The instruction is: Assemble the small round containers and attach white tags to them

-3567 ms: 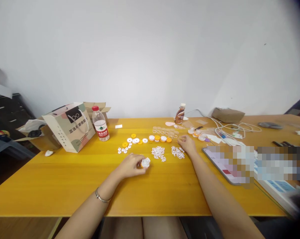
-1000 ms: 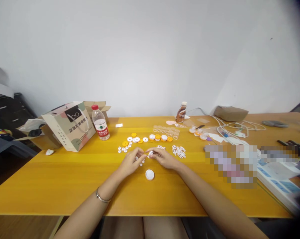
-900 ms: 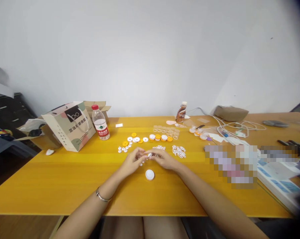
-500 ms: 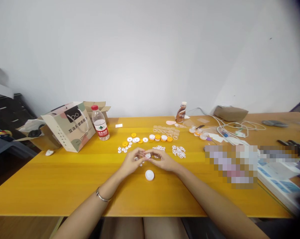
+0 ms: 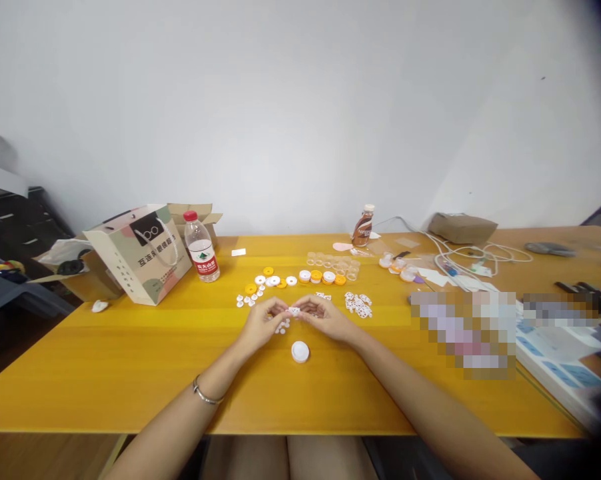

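Observation:
Between the fingertips of both hands is a small white plastic piece with holes [image 5: 294,311]. My left hand [image 5: 262,325] pinches its left side, and my right hand [image 5: 325,320] pinches its right side. Just below the hands, a round white cap-like part [image 5: 300,351] lies on the table. Several small white discs [image 5: 282,327] lie under my left fingers, partly covered. Beyond the right hand sit more flat white pieces with holes [image 5: 359,305], and some others are half hidden behind its knuckles.
Yellow and white round parts [image 5: 316,276] line the table [image 5: 145,373] beyond the hands, with clear cups [image 5: 333,262] behind. A water bottle [image 5: 203,253] and paper bag [image 5: 139,257] stand left; a brown drink bottle [image 5: 363,227] stands at the back. Cables [image 5: 443,250] lie right.
The white piece has been turned between my fingers and now appears flatter. Both hands have shifted slightly, uncovering more of the small discs below the left one.

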The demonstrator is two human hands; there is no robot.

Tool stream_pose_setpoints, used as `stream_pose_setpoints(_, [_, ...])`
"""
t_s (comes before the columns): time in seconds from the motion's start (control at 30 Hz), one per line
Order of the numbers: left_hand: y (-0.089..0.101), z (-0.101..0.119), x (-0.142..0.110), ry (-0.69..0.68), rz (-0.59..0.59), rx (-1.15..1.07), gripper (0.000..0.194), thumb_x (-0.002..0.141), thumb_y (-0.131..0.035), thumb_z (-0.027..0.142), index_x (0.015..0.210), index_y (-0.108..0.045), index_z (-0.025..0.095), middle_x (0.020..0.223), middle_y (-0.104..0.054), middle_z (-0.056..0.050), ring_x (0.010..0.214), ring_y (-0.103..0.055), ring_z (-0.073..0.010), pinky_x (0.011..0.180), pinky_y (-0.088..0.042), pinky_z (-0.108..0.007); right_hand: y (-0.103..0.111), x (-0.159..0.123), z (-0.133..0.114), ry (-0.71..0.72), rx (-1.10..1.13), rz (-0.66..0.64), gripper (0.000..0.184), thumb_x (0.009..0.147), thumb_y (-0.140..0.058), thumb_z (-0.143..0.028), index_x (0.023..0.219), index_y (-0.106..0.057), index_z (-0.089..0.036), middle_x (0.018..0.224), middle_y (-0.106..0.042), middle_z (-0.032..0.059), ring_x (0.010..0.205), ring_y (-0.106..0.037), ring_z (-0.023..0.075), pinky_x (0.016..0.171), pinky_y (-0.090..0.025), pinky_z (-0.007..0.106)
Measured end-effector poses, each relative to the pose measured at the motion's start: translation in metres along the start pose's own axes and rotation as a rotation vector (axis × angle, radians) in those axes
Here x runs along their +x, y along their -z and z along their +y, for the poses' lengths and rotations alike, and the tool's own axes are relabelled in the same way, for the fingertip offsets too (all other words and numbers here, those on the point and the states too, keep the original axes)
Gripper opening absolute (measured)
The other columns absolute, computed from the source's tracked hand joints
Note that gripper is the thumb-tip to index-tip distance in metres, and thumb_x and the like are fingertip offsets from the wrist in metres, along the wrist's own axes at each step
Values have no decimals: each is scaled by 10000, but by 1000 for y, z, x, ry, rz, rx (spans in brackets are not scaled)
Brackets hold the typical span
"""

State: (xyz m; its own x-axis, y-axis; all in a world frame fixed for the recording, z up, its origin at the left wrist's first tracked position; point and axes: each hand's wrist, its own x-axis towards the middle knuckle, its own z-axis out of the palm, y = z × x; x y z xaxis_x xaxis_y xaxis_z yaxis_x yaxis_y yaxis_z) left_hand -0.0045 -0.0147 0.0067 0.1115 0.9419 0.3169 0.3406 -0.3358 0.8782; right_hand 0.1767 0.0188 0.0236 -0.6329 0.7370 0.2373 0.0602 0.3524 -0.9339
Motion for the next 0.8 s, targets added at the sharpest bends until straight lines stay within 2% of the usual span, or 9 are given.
stream_pose_setpoints(0.27, [-3, 3, -2, 6, -44, 10, 218, 736, -581, 348, 763, -579, 132, 661, -610, -21, 596, -556, -110, 531, -450, -199, 3, 1, 11, -25, 48, 13, 258, 699, -610, -375, 787, -613, -133, 773, -658, 52, 691, -598, 134, 692, -461, 292])
stream_pose_setpoints(0.43, [-1, 0, -1, 14, -79, -11, 210, 736, -575, 341, 734, -580, 131, 630, -601, -9, 568, -544, -102, 530, -443, -199, 2, 1, 9, -51, 80, 19, 247, 675, -622, -361, 759, -622, -128, 720, -653, 41, 643, -583, 123, 648, -452, 274])
stream_pose_setpoints(0.8, [-3, -3, 1, 44, -85, -119, 222, 748, -570, 345, 772, -543, 125, 663, -610, -19, 588, -561, -103, 541, -450, -206, 0, 3, 9, -51, 94, 43, 256, 667, -639, -356, 789, -584, -137, 727, -631, 30, 661, -578, 120, 671, -449, 276])
